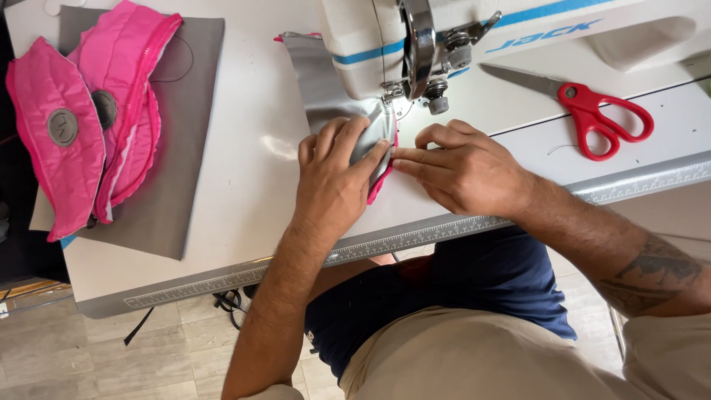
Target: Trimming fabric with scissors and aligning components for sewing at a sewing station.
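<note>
A grey fabric piece (320,83) with a pink underside lies under the head of a white sewing machine (378,37). My left hand (335,178) lies flat on the fabric, fingers spread and pressing it onto the table just in front of the needle area (404,100). My right hand (459,167) rests beside it on the right, its fingertips pinching the fabric's pink edge (379,187). The fingertips of both hands meet at that edge.
Red-handled scissors (592,111) lie on the table to the right of the machine. Pink padded pieces (81,126) are stacked on a grey fabric sheet (181,141) at the left. A ruler strip (415,235) runs along the white table's front edge.
</note>
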